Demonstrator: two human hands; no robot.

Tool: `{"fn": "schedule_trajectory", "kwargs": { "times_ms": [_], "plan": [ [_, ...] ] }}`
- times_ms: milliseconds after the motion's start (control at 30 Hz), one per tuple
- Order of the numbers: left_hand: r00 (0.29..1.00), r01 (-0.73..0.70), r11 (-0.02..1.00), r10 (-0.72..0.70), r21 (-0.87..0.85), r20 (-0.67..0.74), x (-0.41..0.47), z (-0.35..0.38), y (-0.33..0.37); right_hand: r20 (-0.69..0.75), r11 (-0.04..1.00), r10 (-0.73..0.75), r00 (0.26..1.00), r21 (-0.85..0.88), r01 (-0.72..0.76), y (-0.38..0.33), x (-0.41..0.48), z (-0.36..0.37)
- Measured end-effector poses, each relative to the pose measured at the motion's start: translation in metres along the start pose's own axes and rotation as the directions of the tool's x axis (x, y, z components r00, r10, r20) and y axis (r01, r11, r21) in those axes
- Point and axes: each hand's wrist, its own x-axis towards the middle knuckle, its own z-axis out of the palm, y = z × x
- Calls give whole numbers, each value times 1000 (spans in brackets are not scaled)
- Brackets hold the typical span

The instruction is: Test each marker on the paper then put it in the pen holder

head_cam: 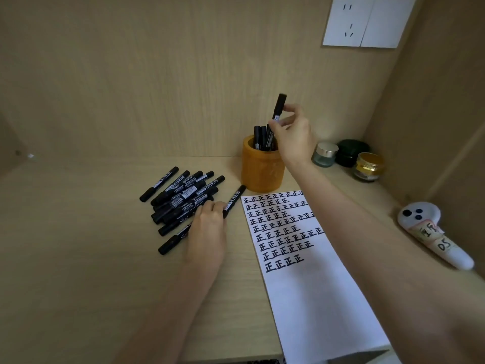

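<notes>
My right hand (pixel 294 135) holds a capped black marker (pixel 278 107) upright, its lower end inside the orange pen holder (pixel 262 170), which has several black markers (pixel 259 136) standing in it. My left hand (pixel 207 227) rests on the pile of black markers (pixel 181 195) on the desk, its fingers closed around one marker (pixel 235 200) that lies beside the paper. The white paper (pixel 301 271) lies in front of the holder, its upper half covered in rows of black handwritten characters.
Three small jars (pixel 347 157) stand at the back right of the desk. A white controller with taped labels (pixel 433 232) lies at the right. A wall socket (pixel 367 21) sits on the back panel. Wooden walls close in the desk behind and on the right.
</notes>
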Motion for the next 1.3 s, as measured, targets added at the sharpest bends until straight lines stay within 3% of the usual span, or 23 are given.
{"fn": "schedule_trajectory", "kwargs": {
  "times_ms": [233,333,533,733,933,1033,1167,1233,1300],
  "plan": [
    [998,36,995,-40,-97,-40,-8,-6,-5,168,932,32,985,-361,32,22,-7,8],
    [995,58,980,-71,-190,-65,-12,-11,-5,202,911,78,976,-412,12,26,-8,8],
    [990,97,923,-127,-374,-57,-22,-19,3,78,978,-16,997,-207,32,26,-14,1],
    [989,135,892,-147,-431,5,-30,-17,4,37,997,27,999,-75,-24,20,-4,5],
    [970,234,716,-212,-658,115,-35,-26,9,44,999,53,998,12,-53,24,-36,-3],
    [972,233,650,-184,-723,148,-38,-35,16,179,962,191,965,160,-220,18,-69,-24],
    [977,215,623,-127,-752,173,-43,-37,25,540,874,230,810,252,-416,9,-110,-47],
    [979,198,638,-90,-744,183,-45,-34,28,618,849,210,757,269,-455,9,-122,-52],
    [978,192,649,-60,-736,202,-48,-31,31,622,806,211,754,326,-494,11,-128,-55]
  ]
}}
